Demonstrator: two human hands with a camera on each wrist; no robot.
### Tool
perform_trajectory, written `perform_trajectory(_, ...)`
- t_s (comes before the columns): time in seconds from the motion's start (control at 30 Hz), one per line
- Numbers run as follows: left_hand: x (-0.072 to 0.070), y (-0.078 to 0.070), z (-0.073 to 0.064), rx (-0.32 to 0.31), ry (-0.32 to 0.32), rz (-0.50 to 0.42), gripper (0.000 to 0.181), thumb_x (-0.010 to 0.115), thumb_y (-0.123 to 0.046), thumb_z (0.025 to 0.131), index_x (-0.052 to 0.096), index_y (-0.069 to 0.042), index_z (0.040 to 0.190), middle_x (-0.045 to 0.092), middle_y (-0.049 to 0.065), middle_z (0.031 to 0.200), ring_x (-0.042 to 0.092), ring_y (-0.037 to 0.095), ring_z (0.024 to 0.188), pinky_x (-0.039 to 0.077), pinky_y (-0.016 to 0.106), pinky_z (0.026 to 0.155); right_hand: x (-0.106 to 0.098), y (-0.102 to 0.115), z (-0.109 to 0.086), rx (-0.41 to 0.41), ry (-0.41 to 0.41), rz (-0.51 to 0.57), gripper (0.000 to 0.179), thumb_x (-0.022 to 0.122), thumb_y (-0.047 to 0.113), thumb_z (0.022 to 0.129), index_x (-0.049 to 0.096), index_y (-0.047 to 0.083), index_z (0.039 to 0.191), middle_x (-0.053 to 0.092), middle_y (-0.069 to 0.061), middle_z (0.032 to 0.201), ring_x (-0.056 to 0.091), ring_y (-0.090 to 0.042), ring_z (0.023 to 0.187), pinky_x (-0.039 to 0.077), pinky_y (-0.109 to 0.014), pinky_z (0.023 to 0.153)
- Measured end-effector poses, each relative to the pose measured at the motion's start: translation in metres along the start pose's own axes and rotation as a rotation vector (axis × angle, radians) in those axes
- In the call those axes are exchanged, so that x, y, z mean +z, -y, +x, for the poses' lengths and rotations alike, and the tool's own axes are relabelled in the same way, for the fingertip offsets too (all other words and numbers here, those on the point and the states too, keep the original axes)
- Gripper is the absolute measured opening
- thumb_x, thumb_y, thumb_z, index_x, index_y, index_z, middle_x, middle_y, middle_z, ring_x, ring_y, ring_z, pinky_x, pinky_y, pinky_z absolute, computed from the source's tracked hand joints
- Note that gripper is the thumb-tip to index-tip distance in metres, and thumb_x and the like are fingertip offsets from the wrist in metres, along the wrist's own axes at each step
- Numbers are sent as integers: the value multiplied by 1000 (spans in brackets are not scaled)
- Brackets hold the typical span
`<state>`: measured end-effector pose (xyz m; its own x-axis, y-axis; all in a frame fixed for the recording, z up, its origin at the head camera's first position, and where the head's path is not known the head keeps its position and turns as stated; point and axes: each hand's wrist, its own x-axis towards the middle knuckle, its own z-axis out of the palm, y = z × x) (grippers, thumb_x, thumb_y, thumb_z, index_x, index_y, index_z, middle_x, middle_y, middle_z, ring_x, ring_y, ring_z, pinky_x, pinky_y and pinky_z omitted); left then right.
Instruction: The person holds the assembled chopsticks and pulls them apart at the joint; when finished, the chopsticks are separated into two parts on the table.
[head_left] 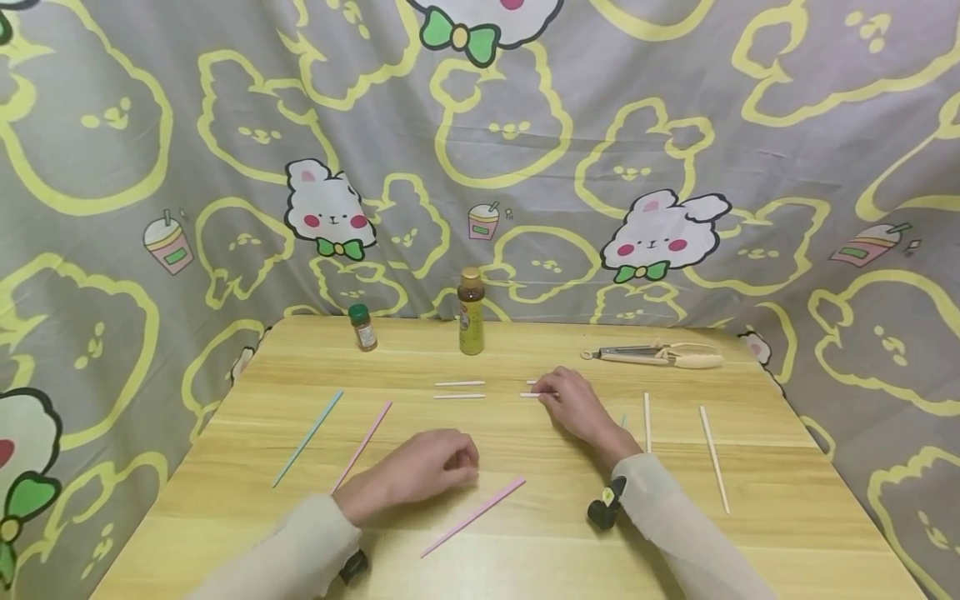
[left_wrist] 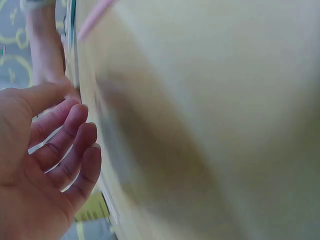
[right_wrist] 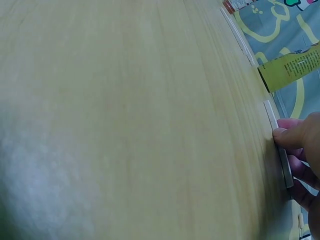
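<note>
My right hand [head_left: 573, 404] pinches a short white stick [right_wrist: 283, 155] lying on the table, thumb on its near side and fingers behind. Just past it lies another short white stick [head_left: 530, 382], partly covered by the hand. To their left, two similar sticks lie parallel, the nearer white stick [head_left: 460, 397] in front of the other. My left hand [head_left: 420, 467] hovers low over the table, fingers loosely curled, holding nothing. A pink stick [head_left: 472, 518] lies slantwise near it; another pink stick [head_left: 367, 437] is partly hidden behind its wrist.
At the left lies a blue stick [head_left: 307, 439]. Two long white sticks [head_left: 714, 458] lie right of my right forearm, with a blue tip [head_left: 624, 422] beside it. Along the back stand a green-capped jar [head_left: 363, 329] and a sauce bottle [head_left: 471, 317]; tongs [head_left: 652, 355] lie back right.
</note>
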<state>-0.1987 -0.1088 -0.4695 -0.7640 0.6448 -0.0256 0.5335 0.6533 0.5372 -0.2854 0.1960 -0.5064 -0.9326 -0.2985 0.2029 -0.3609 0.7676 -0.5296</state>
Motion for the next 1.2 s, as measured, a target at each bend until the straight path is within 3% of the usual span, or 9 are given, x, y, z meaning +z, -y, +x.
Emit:
perform_trajectory(0.17, 11, -15, -14, 50, 62, 8, 36, 82, -44, 98, 74, -15, 117, 69, -11, 100, 59, -1, 89, 56, 21, 82, 1, 0, 0, 2, -3, -15, 11, 75, 5, 101, 82, 11, 108, 72, -6, 107, 65, -27, 104, 52, -52, 96)
perform_trajectory(0.4, 22, -22, -17, 51, 74, 33, 13, 82, -22, 99, 75, -18, 110, 63, -21, 88, 54, -6, 81, 52, 18, 79, 1, -3, -3, -3, -28, -3, 15, 75, 6, 100, 81, 10, 113, 73, -7, 110, 65, -29, 107, 52, -53, 98)
perform_trajectory(0.63, 17, -19, -14, 68, 39, 24, 5, 76, -16, 103, 77, -15, 108, 65, -18, 90, 55, -6, 80, 53, 18, 78, -15, 12, -18, -5, -79, 142, 28, 76, 11, 101, 74, 9, 129, 71, -11, 129, 63, -34, 125, 55, -57, 107)
perform_trajectory(0.7, 13, -17, -13, 69, 18, 23, 6, 75, -16, 104, 78, -15, 109, 66, -15, 92, 55, -5, 81, 53, 18, 77, -19, 20, -25, -43, -35, 195, 27, 73, 13, 104, 74, 9, 130, 71, -9, 129, 65, -32, 123, 58, -53, 105)
perform_trajectory(0.83, 3, -15, -7, 68, -41, 25, 9, 73, -15, 105, 78, -15, 112, 67, -10, 97, 57, -2, 82, 53, 19, 76, -20, 38, -39, -149, 147, 257, 27, 64, 23, 111, 74, 7, 130, 76, -5, 122, 70, -19, 109, 61, -36, 94)
perform_trajectory(0.97, -3, -16, 0, 73, -98, 26, 9, 72, -15, 106, 76, -15, 114, 67, -8, 100, 57, 1, 83, 53, 20, 75, -18, 51, -51, -208, 317, 283, 34, 55, 34, 116, 77, 9, 126, 78, -4, 98, 64, -5, 77, 54, -23, 71)
perform_trajectory(1.07, -5, -17, 3, 90, -139, 39, 8, 71, -18, 107, 75, -16, 114, 67, -8, 102, 57, 1, 83, 53, 21, 75, -16, 56, -56, -200, 374, 295, 34, 57, 38, 115, 79, 12, 120, 71, -1, 80, 50, 0, 62, 44, -19, 59)
perform_trajectory(1.2, -6, -17, 6, 100, -181, 56, 9, 69, -22, 109, 74, -18, 115, 66, -9, 102, 57, 2, 83, 53, 21, 75, -17, 58, -58, -194, 351, 275, 29, 64, 38, 112, 81, 14, 110, 60, 11, 72, 45, 2, 62, 40, -18, 59)
